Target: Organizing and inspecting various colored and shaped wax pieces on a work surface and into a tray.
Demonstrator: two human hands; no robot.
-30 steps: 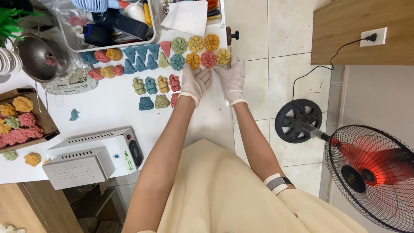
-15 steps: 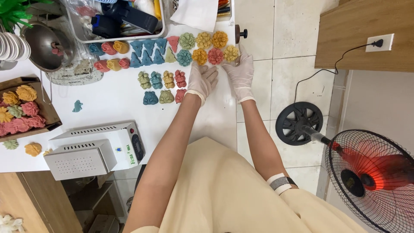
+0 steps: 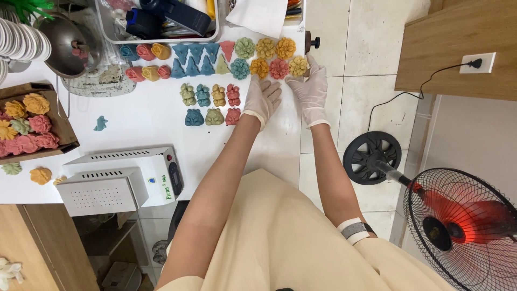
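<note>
Gloved left hand (image 3: 262, 101) flat on white table (image 3: 140, 134), fingers spread, holding nothing, just right of pink moulded piece (image 3: 233, 115); earlier further from it. Gloved right hand (image 3: 311, 90) open, fingertips touching yellow flower-shaped piece (image 3: 298, 66), far right of row, unchanged
</note>
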